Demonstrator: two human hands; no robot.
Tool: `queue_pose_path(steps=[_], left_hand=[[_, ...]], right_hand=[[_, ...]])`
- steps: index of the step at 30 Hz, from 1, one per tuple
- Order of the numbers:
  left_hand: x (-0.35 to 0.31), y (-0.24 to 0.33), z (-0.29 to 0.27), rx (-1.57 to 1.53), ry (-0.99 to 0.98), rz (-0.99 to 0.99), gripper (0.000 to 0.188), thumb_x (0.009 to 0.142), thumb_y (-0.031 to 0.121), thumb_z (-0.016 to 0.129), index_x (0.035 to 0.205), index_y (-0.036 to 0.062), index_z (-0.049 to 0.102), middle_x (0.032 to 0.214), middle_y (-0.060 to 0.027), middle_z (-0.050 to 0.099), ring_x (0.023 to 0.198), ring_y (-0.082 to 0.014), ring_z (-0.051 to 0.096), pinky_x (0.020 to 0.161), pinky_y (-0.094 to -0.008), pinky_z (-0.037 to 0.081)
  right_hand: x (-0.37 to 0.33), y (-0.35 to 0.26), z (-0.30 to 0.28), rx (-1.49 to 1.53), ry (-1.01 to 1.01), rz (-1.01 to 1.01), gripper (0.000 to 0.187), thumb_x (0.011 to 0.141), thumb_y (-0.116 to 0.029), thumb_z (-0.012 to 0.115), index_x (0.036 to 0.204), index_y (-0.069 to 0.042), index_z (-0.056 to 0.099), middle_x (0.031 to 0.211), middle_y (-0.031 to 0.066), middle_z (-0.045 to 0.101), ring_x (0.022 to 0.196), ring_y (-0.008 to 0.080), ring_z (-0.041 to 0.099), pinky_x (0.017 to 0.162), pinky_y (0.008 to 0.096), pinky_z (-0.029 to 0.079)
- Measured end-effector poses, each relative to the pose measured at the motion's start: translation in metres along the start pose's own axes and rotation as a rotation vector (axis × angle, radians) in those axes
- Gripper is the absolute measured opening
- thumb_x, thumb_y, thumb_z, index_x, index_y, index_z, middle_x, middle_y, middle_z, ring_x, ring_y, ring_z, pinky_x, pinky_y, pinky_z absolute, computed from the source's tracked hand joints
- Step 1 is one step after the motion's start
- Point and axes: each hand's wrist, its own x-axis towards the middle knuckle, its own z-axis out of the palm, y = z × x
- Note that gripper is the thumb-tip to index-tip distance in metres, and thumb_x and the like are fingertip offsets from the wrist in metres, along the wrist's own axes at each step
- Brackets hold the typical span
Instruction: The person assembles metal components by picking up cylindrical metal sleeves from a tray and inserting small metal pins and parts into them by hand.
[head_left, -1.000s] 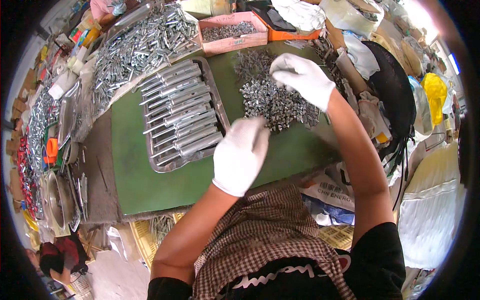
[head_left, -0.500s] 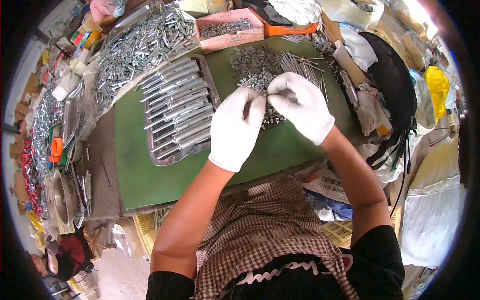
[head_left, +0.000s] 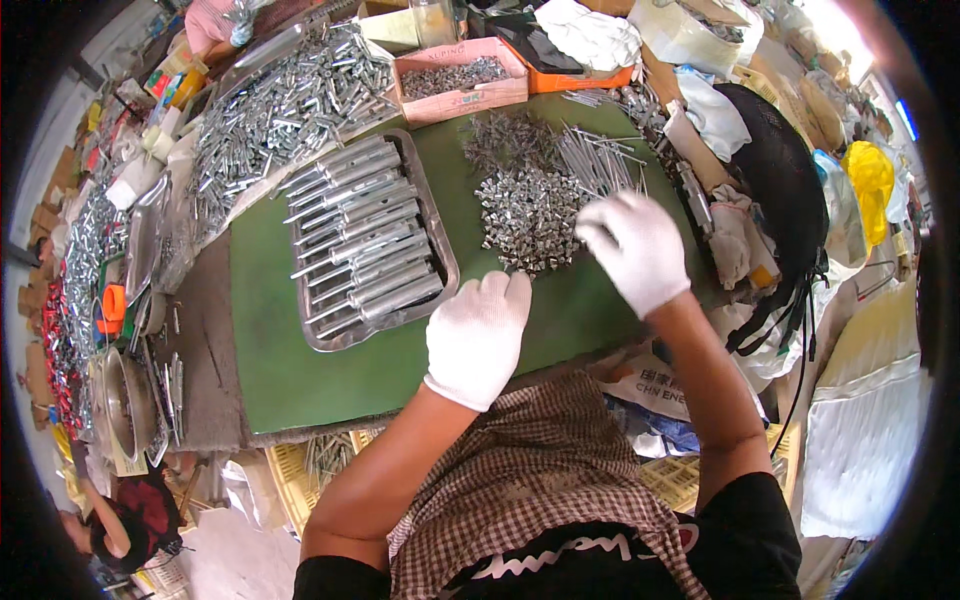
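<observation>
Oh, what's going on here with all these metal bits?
A person in white gloves works over a green surface. The right hand is beside a pile of small silver pieces, near thin metal pins. The left hand is by the pile's near side; whether either holds anything is unclear. To the left, a metal tray holds a row of metal tubes.
</observation>
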Motion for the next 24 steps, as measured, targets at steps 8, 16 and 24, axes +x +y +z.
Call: queue_pose_path(steps=[8, 16, 24], left_hand=[[-0.013, -0.001, 0.003, -0.425, 0.169, -0.006, 0.017, 0.079, 0.006, 0.069, 0.096, 0.0081, 0.067, 0.081, -0.0074, 0.062, 0.065, -0.0267, 0.063, 0.059, -0.0361, 0.051], [-0.014, -0.003, 0.003, -0.506, 0.144, -0.038, 0.016, 0.080, 0.007, 0.069, 0.096, 0.0081, 0.067, 0.081, -0.0086, 0.062, 0.067, -0.0278, 0.063, 0.060, -0.0370, 0.051], [0.013, -0.014, -0.004, -0.475, 0.331, -0.132, 0.020, 0.083, 0.006, 0.067, 0.102, 0.0103, 0.066, 0.093, -0.0113, 0.065, 0.079, -0.0308, 0.065, 0.069, -0.0377, 0.054]], right_hand=[[0.100, 0.005, 0.040, -0.074, -0.267, 0.048, 0.019, 0.085, -0.029, 0.066, 0.091, -0.011, 0.070, 0.096, 0.0134, 0.066, 0.093, 0.0334, 0.063, 0.085, 0.0428, 0.049], [0.117, 0.009, 0.063, -0.236, -0.342, 0.086, 0.018, 0.080, -0.027, 0.063, 0.088, -0.014, 0.073, 0.102, 0.0135, 0.067, 0.095, 0.0323, 0.065, 0.087, 0.0422, 0.052], [0.095, 0.011, 0.026, 0.049, -0.268, 0.033, 0.021, 0.088, -0.024, 0.064, 0.099, -0.006, 0.064, 0.094, 0.0125, 0.065, 0.091, 0.0297, 0.064, 0.082, 0.0398, 0.049]])
